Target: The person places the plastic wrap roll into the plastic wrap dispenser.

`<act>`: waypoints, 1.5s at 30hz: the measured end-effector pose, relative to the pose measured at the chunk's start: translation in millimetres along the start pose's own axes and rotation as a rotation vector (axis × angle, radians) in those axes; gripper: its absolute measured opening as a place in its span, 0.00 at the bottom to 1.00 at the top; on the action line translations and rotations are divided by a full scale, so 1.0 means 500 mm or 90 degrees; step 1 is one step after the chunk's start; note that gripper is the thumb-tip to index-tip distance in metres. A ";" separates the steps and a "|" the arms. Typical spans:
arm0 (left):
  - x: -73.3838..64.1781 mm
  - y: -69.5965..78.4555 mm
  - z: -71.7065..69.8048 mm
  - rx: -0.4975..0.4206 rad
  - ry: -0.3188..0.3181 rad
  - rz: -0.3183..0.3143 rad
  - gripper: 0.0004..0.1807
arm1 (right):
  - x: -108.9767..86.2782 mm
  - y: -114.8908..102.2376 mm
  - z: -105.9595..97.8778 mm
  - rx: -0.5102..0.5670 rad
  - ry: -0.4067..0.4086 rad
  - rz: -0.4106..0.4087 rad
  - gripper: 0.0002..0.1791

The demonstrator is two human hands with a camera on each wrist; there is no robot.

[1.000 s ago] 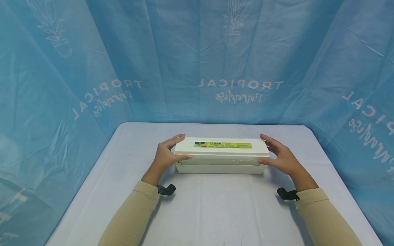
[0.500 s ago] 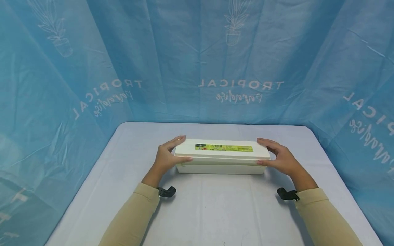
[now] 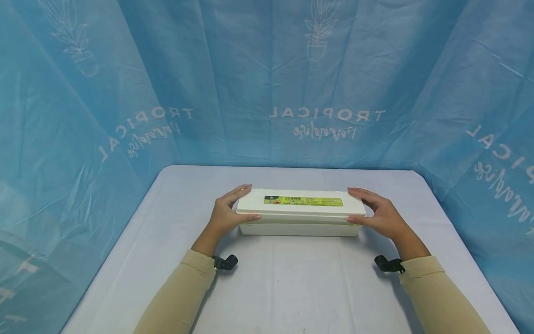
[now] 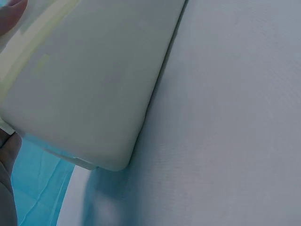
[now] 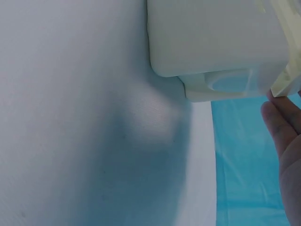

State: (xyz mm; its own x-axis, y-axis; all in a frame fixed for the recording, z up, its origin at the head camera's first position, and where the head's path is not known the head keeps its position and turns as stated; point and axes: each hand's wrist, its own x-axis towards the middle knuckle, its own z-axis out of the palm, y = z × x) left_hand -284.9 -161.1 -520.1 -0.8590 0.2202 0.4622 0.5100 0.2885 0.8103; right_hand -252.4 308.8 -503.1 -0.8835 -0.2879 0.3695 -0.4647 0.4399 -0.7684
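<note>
A long cream-white cling film box [image 3: 298,230] lies across the table, its lid [image 3: 250,204] on top with a green-yellow printed label [image 3: 303,201]. My left hand [image 3: 224,211] grips the lid's left end, thumb along the front edge and fingers over the back. At the right end my right hand [image 3: 381,213] holds the lid the same way. Seen from the left wrist, the box's plain side wall [image 4: 94,89] stands on the cloth. In the right wrist view, fingertips [image 5: 277,117] sit right at the lid's edge by the box's end.
White cloth covers the table [image 3: 288,283], with rounded far corners. Blue printed curtains [image 3: 267,83] rise along its back and both sides. A black wrist camera [image 3: 225,262] is strapped to the left wrist, another black camera [image 3: 388,264] to the right.
The lid has come down at the front, covering the gap above the box's front wall. My right fingers have shifted slightly left and down along the lid. Over the last half second little moves.
</note>
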 end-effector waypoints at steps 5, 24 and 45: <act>-0.006 -0.003 -0.001 0.029 -0.004 0.015 0.53 | -0.003 0.005 0.001 0.013 0.003 -0.001 0.46; -0.030 -0.009 0.009 0.081 -0.005 0.005 0.54 | -0.010 0.004 0.000 0.038 -0.007 0.039 0.46; -0.039 -0.011 0.017 0.069 -0.005 0.025 0.55 | -0.026 0.004 0.007 0.023 0.003 0.032 0.47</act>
State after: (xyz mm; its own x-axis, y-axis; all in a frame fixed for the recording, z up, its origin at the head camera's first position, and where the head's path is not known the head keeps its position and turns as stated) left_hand -270.6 -159.2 -536.9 -0.8383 0.2407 0.4892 0.5452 0.3791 0.7477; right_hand -241.8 310.7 -511.4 -0.9064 -0.2613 0.3321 -0.4167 0.4223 -0.8050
